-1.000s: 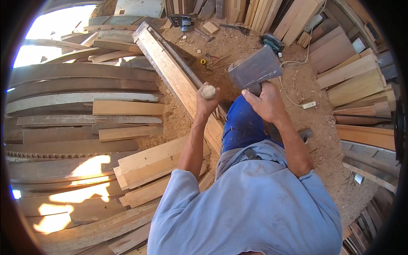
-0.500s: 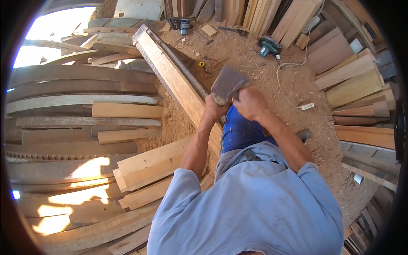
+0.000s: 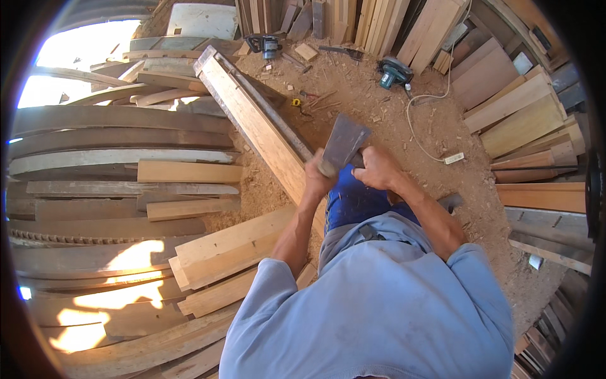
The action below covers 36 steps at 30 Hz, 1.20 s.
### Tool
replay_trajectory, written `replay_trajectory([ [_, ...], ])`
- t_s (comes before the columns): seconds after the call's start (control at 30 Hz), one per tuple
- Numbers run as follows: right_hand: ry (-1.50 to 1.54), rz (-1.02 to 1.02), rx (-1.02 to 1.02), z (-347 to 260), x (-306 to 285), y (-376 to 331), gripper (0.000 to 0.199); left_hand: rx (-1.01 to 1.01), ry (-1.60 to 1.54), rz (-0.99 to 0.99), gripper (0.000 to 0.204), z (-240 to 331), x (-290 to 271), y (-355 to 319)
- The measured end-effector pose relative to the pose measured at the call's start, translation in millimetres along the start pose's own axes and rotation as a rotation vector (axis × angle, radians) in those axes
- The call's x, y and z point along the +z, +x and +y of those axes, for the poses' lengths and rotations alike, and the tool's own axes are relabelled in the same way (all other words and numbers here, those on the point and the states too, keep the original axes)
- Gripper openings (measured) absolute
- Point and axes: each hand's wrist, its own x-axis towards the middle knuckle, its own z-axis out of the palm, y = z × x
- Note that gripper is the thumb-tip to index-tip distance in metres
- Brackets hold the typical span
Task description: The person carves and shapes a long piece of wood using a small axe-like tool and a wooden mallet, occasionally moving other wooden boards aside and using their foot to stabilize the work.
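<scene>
**Broad dark blade (image 3: pixel 347 139) shifted leftward, to the pale rounded piece (image 3: pixel 327 168)**

Compared with one second ago, the blade stands farther left and lower, and my two fists, then well apart, are now near each other. My right grip (image 3: pixel 379 168) is clamped at the lower right corner of the blade, whose flat face slants up and away from me. My left grip (image 3: pixel 320 174) is closed around the pale rounded piece, which lies at the blade's lower left edge; motion blurs this spot, and I cannot tell whether the two touch. Both are in front of my blue trousers (image 3: pixel 346 192).

Just left of my left grip, a long pale board (image 3: pixel 252 120) runs diagonally, with a narrow dark strip along its right side. Beyond the blade, a yellow tape measure (image 3: pixel 296 102) lies on the chip-strewn ground (image 3: pixel 407 142). Farther off are a teal power saw (image 3: pixel 394 74) and a second power tool (image 3: pixel 269 47). A pale cable (image 3: pixel 411 117) curves down to a white socket block (image 3: pixel 453 158). To the left, cut planks (image 3: pixel 230 243) lie stacked.
</scene>
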Motion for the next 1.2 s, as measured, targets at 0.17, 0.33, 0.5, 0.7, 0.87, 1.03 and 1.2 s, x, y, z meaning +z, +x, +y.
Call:
replay_trajectory([
  [0.17,0.652,-0.074,0.16,17,-6,-15,0.037,-0.204,-0.132,0.429,0.021,29,3,35],
  [0.33,1.133,0.007,0.227,69,-21,-26,0.04,0.435,-0.004,-0.027,0.032,126,64,21],
  [0.5,1.034,-0.002,0.186,114,-32,-25,0.028,0.39,0.093,-0.244,0.042,139,96,-10],
  [0.7,1.188,-0.037,0.217,141,-63,-24,0.021,-0.453,0.794,-0.136,0.074,28,50,-57],
  [0.87,1.203,0.08,0.23,179,-101,-29,0.023,-0.769,0.999,-0.294,0.095,-54,25,-97],
  [1.03,1.204,0.126,0.286,203,-145,-33,0.025,-0.847,0.957,-0.377,0.106,-46,28,-86],
  [1.2,1.197,0.069,0.332,229,-151,-23,0.024,-0.838,0.909,-0.423,0.109,-62,15,-90],
])
